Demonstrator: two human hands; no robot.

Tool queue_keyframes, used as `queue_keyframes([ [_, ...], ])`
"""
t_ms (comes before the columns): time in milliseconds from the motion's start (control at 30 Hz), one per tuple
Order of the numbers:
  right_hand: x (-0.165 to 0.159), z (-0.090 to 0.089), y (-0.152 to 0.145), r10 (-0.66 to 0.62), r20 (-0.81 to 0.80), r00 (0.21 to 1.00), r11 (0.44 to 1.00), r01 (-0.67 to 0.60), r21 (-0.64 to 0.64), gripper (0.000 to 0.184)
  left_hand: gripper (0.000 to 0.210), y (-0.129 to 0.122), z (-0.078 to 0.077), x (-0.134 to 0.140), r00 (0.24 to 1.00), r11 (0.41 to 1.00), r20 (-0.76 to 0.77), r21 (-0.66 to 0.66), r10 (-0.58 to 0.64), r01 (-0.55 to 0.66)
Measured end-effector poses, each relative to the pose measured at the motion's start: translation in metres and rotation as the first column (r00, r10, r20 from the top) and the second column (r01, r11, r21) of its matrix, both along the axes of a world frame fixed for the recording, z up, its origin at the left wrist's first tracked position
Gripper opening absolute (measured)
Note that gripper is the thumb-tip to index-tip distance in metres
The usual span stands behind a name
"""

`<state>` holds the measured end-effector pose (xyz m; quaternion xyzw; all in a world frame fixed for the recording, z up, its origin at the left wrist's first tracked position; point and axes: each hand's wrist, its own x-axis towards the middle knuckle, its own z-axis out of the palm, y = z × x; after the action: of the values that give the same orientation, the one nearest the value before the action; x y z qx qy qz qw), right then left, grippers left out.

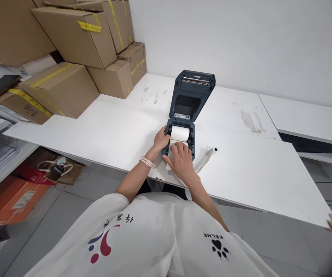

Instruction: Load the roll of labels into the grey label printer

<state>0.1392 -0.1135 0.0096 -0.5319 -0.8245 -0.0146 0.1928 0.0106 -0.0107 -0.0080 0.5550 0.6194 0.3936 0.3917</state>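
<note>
A dark blue-grey label printer (194,148) stands on the white table with its lid (192,94) raised. Inside it sits a white label roll (180,133), its paper strip (172,143) running forward over the front. My left hand (161,139) grips the printer's left side, thumb over the edge beside the roll. Spread over the front of the printer, my right hand (180,159) rests its fingers on the paper strip, thumb apart to the left. The strip's end shows below that thumb; the rest is partly covered by the hand.
A small roll with a loose paper tail (212,152) lies right of the printer. Cardboard boxes (64,86) are stacked at the back left. The table (241,173) has its front edge close to my body. An orange box (15,202) is low on the left.
</note>
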Motion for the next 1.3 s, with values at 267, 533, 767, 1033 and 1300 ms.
queue_keyframes([
  [267,0.006,-0.007,-0.005,0.061,-0.029,0.998,0.997,-0.06,0.039,0.048,0.05,-0.024,0.0,-0.001,0.985,0.998,0.161,0.015,-0.058,0.056],
  [533,0.048,0.026,0.025,0.14,-0.31,0.941,0.983,-0.17,-0.075,0.047,0.057,-0.07,-0.004,-0.008,0.989,0.998,0.136,-0.035,-0.055,0.06],
  [767,0.085,0.094,0.191,0.038,-0.717,0.697,0.999,-0.016,0.037,0.075,0.059,-0.066,-0.004,-0.01,0.983,0.994,0.153,-0.036,-0.096,0.103],
  [1033,0.085,0.101,0.153,0.088,-0.847,0.524,0.992,-0.12,0.029,0.072,0.073,-0.075,-0.01,-0.015,0.957,0.999,0.289,-0.043,0.029,-0.017],
  [1300,0.057,0.021,0.012,-0.065,-0.803,0.592,0.997,0.069,-0.031,0.036,0.077,-0.086,0.016,-0.011,0.932,0.994,0.35,0.022,0.095,-0.11],
])
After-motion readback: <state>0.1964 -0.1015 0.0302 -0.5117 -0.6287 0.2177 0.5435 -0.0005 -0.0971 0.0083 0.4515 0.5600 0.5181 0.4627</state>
